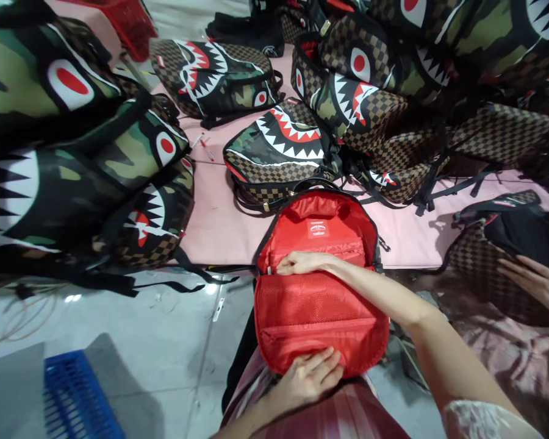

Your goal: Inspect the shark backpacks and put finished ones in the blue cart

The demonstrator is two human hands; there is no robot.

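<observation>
An unzipped backpack (320,305) with red lining lies open before me, partly over the table's front edge and against my lap. My left hand (308,375) holds the lower edge of its opened flap, fingers on the red inner side. Crossing over the bag, my right hand (299,262) reaches into the red interior. Its fingers are curled together at the left side, below the inner pocket; what they pinch, if anything, is hidden. A label patch (318,228) shows on the lining above that hand.
Shark-face backpacks in camouflage and checks lie on the pink table (219,231), including a closed backpack (283,146) just beyond mine and a stack (73,152) at left. A blue plastic basket (80,396) stands on the floor. At right, another person's hand (537,280) touches a checked bag (480,274).
</observation>
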